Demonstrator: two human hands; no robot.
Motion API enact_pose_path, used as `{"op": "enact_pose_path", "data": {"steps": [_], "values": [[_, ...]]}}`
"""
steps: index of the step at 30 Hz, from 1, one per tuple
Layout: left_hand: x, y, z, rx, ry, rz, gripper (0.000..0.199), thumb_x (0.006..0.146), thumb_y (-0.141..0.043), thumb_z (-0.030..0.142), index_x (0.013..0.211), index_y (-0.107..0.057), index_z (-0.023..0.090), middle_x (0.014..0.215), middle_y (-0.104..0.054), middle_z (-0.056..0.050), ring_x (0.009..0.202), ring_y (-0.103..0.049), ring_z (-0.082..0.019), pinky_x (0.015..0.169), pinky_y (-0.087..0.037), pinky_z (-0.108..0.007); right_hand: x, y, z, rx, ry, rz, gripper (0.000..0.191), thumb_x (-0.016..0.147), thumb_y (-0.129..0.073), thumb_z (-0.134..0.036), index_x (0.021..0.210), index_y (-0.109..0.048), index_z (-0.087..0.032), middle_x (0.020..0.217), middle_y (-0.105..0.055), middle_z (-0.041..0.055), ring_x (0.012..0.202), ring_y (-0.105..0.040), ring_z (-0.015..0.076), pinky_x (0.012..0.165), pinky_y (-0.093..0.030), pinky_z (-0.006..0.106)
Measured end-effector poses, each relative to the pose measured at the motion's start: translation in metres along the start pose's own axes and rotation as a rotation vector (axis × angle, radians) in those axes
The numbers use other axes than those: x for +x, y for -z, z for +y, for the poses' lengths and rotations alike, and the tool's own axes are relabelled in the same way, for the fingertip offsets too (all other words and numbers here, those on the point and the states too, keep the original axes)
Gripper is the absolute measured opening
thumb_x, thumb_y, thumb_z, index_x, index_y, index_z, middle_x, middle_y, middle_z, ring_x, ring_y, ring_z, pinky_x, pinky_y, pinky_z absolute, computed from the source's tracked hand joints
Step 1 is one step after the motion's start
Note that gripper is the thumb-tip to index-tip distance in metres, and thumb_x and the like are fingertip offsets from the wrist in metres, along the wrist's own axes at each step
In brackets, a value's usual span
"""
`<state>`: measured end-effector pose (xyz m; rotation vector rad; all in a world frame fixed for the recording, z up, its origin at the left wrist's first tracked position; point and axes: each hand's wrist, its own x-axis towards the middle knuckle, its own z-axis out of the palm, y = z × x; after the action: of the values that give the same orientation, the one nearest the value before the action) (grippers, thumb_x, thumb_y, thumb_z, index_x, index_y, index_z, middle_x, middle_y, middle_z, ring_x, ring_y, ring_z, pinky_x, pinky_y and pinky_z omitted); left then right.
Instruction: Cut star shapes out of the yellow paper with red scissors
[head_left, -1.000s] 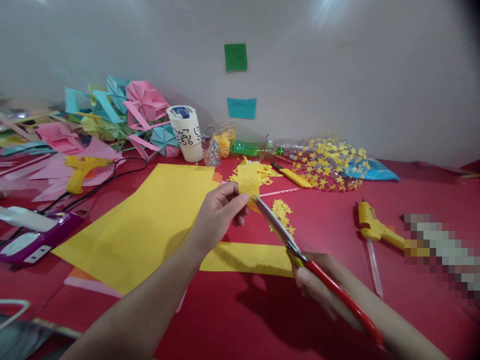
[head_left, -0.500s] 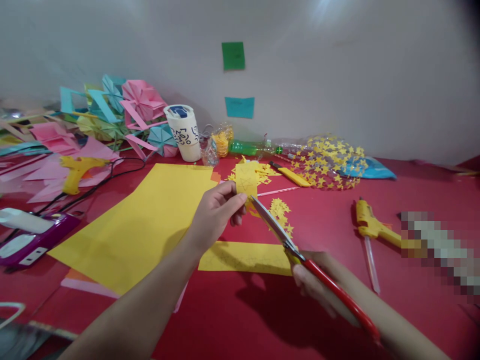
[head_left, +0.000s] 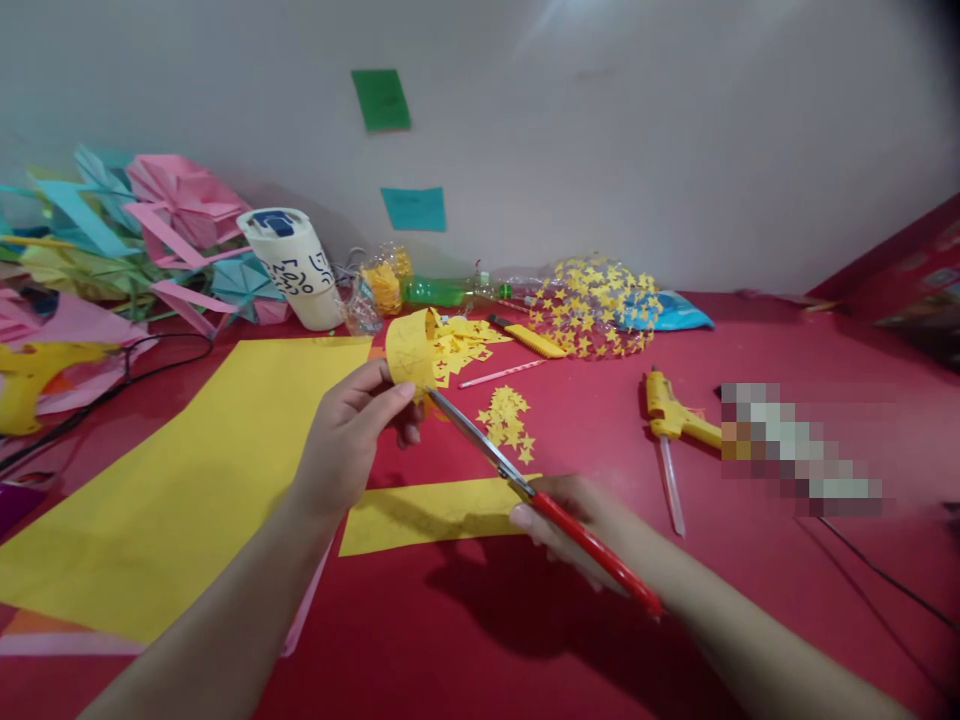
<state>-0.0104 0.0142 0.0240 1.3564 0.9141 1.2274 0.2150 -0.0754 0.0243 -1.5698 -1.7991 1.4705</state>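
Between thumb and fingers, my left hand (head_left: 349, 430) pinches a curled yellow paper strip (head_left: 409, 350) with pencil lines on it. My right hand (head_left: 577, 520) grips red-handled scissors (head_left: 585, 545), their blade tips at the strip's lower right edge beside my left thumb. The blades look nearly closed; whether paper lies between them I cannot tell. Below the hands lies a longer yellow strip (head_left: 435, 515) with faint drawn marks. Small cut-out yellow stars (head_left: 508, 418) are heaped just beyond the scissors, and yellow paper scraps (head_left: 465, 345) lie behind the held strip.
A large yellow sheet (head_left: 225, 450) covers the left of the red table. Behind stand a white tumbler (head_left: 294, 270), a green bottle (head_left: 435, 291) and star-patterned clear wrap (head_left: 592, 305). A yellow cutter (head_left: 532, 338), a pencil (head_left: 501, 374) and a glue gun (head_left: 675, 420) lie rightward.
The view has turned to the right, so everything sits further left. The scissor handles have come closer together, and the held strip is more curled.
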Motion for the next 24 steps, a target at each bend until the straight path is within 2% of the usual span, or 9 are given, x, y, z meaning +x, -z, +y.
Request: {"op": "enact_pose_path", "data": {"steps": [8, 16, 24], "values": [[-0.0002, -0.0005, -0.0015, -0.018, 0.036, -0.087, 0.009, 0.088, -0.056, 0.022, 0.087, -0.064, 0.018, 0.07, -0.059, 0.001, 0.058, -0.057, -0.01, 0.048, -0.045, -0.021, -0.0021, 0.003, -0.0021, 0.026, -0.009, -0.025, 0.044, 0.089, -0.056, -0.057, 0.069, -0.044, -0.02, 0.059, -0.049, -0.0043, 0.041, -0.042, 0.0066, 0.039, -0.025, 0.019], [-0.0008, -0.0004, 0.0025, 0.002, 0.013, -0.142, 0.013, 0.09, -0.053, 0.021, 0.08, -0.061, 0.017, 0.065, -0.059, 0.002, 0.052, -0.055, -0.009, 0.048, -0.045, -0.02, -0.0058, 0.004, 0.001, 0.053, 0.112, -0.077, 0.048, 0.091, -0.046, -0.062, 0.073, -0.047, -0.018, 0.065, -0.051, -0.0021, 0.043, -0.042, 0.006, 0.039, -0.029, 0.018], [-0.0025, -0.0016, 0.0062, 0.037, 0.015, -0.128, 0.016, 0.09, -0.054, 0.021, 0.075, -0.058, 0.017, 0.062, -0.058, 0.003, 0.051, -0.054, -0.008, 0.048, -0.044, -0.021, -0.0062, 0.0042, 0.0018, 0.073, 0.1, -0.103, 0.053, 0.088, -0.046, -0.068, 0.073, -0.046, -0.018, 0.064, -0.049, -0.0024, 0.041, -0.039, 0.0055, 0.037, -0.026, 0.018]]}}
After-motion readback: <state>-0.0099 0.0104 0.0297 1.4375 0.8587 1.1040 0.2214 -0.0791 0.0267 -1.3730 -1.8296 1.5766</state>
